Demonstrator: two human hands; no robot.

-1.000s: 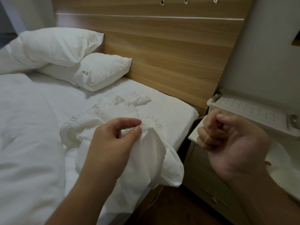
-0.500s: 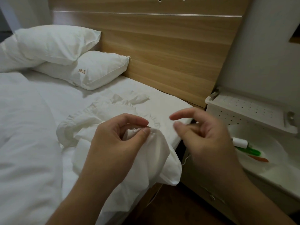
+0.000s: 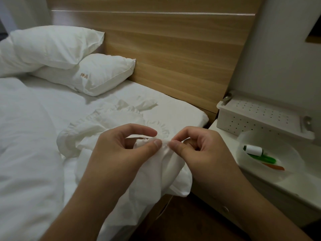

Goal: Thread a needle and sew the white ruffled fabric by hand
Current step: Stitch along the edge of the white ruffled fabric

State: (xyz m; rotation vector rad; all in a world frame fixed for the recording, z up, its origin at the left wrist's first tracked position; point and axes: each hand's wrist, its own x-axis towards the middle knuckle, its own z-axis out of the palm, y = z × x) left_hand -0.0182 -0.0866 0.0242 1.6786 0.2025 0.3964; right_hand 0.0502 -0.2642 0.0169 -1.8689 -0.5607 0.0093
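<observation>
1. Since the earlier frames, right hand (image 3: 199, 150) has swung in from the bedside unit to meet the cloth.
2. Two white pillows (image 3: 73, 56), at 10 o'clock, lean on the wooden headboard (image 3: 173, 54).
3. Left hand (image 3: 125, 153) pinches the white ruffled fabric (image 3: 111, 122) between thumb and forefinger, above the bed edge.
4. Right hand, fingers curled, pinches the same fold just beside the left thumb; needle not discernible.
5. Translucent round bowl (image 3: 260, 136), at 3 o'clock, holds a white thread spool (image 3: 254, 150) and a green tool (image 3: 264, 159).
</observation>
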